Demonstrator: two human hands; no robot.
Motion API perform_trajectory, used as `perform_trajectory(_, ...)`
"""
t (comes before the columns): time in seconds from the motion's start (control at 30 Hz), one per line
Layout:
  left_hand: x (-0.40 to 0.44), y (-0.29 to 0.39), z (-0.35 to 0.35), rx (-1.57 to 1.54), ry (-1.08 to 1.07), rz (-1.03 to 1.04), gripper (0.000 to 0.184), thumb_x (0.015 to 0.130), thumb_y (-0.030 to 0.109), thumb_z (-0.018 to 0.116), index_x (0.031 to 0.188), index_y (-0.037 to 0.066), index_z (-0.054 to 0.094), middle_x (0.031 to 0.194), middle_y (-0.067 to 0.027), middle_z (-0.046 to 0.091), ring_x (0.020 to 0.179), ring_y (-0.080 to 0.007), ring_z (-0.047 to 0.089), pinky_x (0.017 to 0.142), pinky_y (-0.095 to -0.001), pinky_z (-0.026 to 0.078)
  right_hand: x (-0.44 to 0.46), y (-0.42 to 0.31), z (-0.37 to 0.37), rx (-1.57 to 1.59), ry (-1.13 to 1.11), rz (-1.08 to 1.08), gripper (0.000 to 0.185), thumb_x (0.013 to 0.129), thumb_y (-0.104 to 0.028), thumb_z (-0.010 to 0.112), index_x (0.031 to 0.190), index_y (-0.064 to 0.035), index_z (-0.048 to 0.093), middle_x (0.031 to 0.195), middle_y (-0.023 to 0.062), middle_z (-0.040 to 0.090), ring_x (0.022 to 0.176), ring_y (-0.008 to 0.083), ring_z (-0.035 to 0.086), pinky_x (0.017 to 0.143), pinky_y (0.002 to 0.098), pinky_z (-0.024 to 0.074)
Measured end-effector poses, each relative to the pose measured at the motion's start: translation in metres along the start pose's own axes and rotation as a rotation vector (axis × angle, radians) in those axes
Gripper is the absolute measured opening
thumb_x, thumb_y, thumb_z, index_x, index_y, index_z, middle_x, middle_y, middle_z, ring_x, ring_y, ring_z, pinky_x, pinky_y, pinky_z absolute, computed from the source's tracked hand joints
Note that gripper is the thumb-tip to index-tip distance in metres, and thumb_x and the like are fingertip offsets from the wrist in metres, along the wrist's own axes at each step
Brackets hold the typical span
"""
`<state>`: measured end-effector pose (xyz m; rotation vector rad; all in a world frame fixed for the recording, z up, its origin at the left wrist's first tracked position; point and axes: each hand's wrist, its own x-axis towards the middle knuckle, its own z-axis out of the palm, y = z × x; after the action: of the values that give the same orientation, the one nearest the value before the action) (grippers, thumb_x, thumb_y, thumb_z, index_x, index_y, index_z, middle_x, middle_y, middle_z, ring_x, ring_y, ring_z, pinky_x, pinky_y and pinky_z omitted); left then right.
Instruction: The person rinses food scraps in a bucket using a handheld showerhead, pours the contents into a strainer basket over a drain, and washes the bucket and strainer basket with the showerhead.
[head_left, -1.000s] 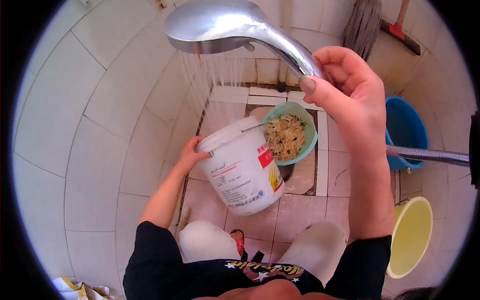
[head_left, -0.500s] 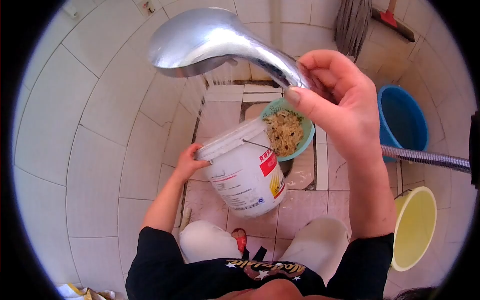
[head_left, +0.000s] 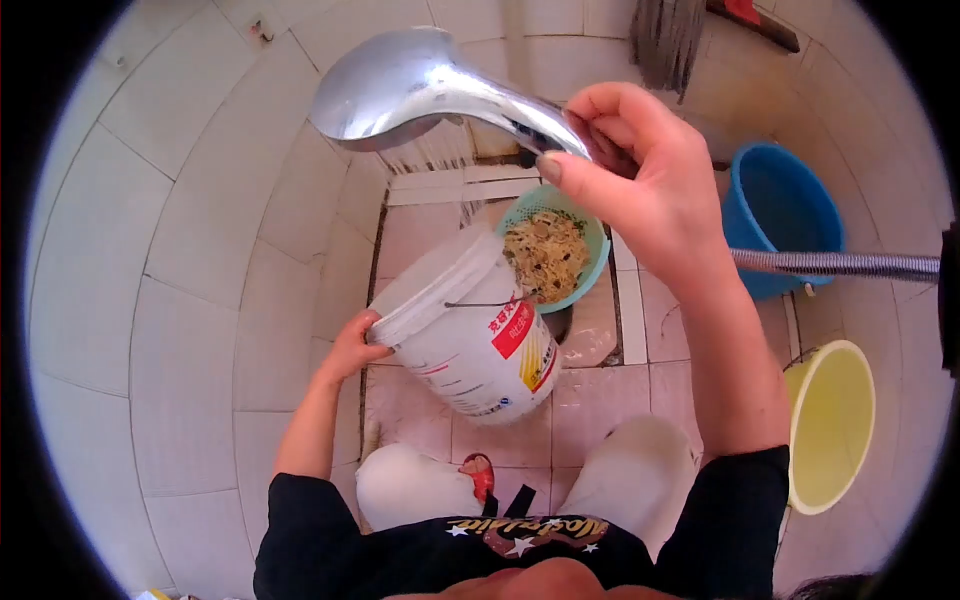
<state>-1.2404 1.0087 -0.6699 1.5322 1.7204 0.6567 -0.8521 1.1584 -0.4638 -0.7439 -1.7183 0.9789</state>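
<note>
My right hand (head_left: 650, 180) is closed round the handle of a chrome shower head (head_left: 400, 85), which sprays water downward. Below the spray, my left hand (head_left: 353, 345) grips the rim of a white plastic bucket (head_left: 465, 370) with red and yellow print. The bucket is tilted, its mouth toward the upper left, and its inside is mostly hidden. A thin wire handle (head_left: 475, 304) hangs across its side. Just beyond the bucket, a light green colander (head_left: 598, 250) holds a brownish, shredded-looking food (head_left: 550, 255) I cannot name.
A blue bucket (head_left: 785, 215) stands at the right, with a yellow bucket (head_left: 835, 430) nearer me. The metal shower hose (head_left: 840, 263) runs to the right edge. A mop (head_left: 668, 45) leans at the back wall. Tiled wall (head_left: 190, 380) closes off the left.
The bucket has tipped a little more upright toward the camera, showing more of its mouth. The shower head keeps spraying, held at about the same place. The view has shifted slightly.
</note>
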Motion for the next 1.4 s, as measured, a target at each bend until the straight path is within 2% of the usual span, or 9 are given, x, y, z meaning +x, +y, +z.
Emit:
perform_trajectory(0.33,-0.026,0.023,0.001,-0.046,0.037,-0.149,0.034,0.067,0.008,0.069,0.099,0.004,0.058,0.084,-0.0001,0.054,0.079,-0.0118,0.052,0.065,-0.0282,0.044,-0.026,0.015,-0.024,-0.076,0.141,-0.001,0.032,0.072,-0.015,0.073,0.093,0.0026,0.056,0.075,0.0037,0.062,0.065,0.0066,0.052,0.058,0.0228,0.0433)
perform_trajectory(0.43,-0.012,-0.027,-0.012,0.146,0.061,0.085,0.031,0.067,0.007,0.069,0.096,0.002,0.059,0.083,-0.0033,0.055,0.078,-0.0154,0.052,0.068,-0.0296,0.044,-0.056,0.031,-0.056,-0.191,0.282,0.116,0.034,0.072,-0.016,0.074,0.095,0.0004,0.056,0.073,-0.0006,0.055,0.064,0.0058,0.046,0.057,0.0209,0.0394)
perform_trajectory(0.6,0.006,-0.03,-0.03,0.226,0.174,0.211,0.045,0.069,0.004,0.068,0.111,-0.002,0.054,0.093,-0.0103,0.057,0.089,-0.022,0.055,0.077,-0.0339,0.045,-0.143,0.023,-0.134,-0.435,0.61,0.369,0.03,0.075,-0.013,0.072,0.097,-0.0012,0.056,0.075,-0.0001,0.055,0.067,0.0053,0.049,0.06,0.0205,0.0404)
perform_trajectory(0.7,-0.012,0.01,-0.025,0.326,-0.071,-0.05,0.048,0.069,0.0,0.067,0.114,-0.004,0.053,0.099,-0.0145,0.059,0.093,-0.0255,0.056,0.083,-0.0346,0.043,-0.255,0.007,-0.211,-0.641,0.839,0.409,0.026,0.078,-0.009,0.068,0.099,-0.0007,0.054,0.077,0.0031,0.058,0.066,0.009,0.055,0.06,0.0219,0.0454)
perform_trajectory(0.87,0.003,-0.084,-0.038,0.158,0.141,0.125,0.056,0.074,-0.004,0.064,0.127,-0.003,0.046,0.12,-0.0189,0.051,0.11,-0.0272,0.051,0.094,-0.0363,0.041,-0.372,-0.014,-0.288,-0.941,1.021,0.633,0.027,0.079,-0.013,0.068,0.096,0.0014,0.054,0.074,0.0063,0.059,0.061,0.0114,0.057,0.057,0.0245,0.0479)
perform_trajectory(0.97,-0.001,-0.064,-0.042,0.235,0.047,0.052,0.056,0.072,-0.003,0.067,0.125,-0.003,0.048,0.117,-0.0191,0.054,0.109,-0.0261,0.052,0.093,-0.0385,0.043,-0.431,0.002,-0.32,-1.358,0.794,0.861,0.035,0.073,-0.022,0.071,0.091,0.0033,0.055,0.07,0.0126,0.059,0.06,0.0209,0.059,0.058,0.0327,0.0479)
perform_trajectory(1.0,-0.008,-0.031,-0.028,0.123,0.109,-0.002,0.055,0.07,-0.001,0.069,0.122,-0.003,0.05,0.111,-0.0191,0.058,0.107,-0.0252,0.054,0.091,-0.0387,0.044,-0.424,-0.007,-0.305,-1.407,0.653,0.869,0.037,0.072,-0.027,0.069,0.088,0.003,0.055,0.076,0.0219,0.059,0.072,0.0389,0.058,0.066,0.0433,0.0462)
perform_trajectory(1.13,-0.027,0.068,-0.016,0.623,0.089,0.197,0.032,0.061,0.006,0.074,0.08,0.004,0.049,0.07,-0.0144,0.053,0.069,-0.0363,0.052,0.059,-0.0431,0.04,-0.415,0.028,-0.299,-1.403,0.33,1.22,0.03,0.067,-0.02,0.071,0.083,0.0004,0.057,0.077,0.0211,0.064,0.071,0.0375,0.061,0.063,0.043,0.0475)
perform_trajectory(1.4,-0.073,0.058,-0.003,0.769,0.047,0.386,0.031,0.05,0.003,0.071,0.071,0.008,0.048,0.068,-0.0074,0.053,0.067,-0.0299,0.053,0.059,-0.0393,0.041,-0.417,0.085,-0.307,-1.302,-0.012,1.375,0.029,0.063,-0.019,0.072,0.082,0.0001,0.061,0.074,0.0205,0.064,0.072,0.035,0.063,0.066,0.0399,0.05)
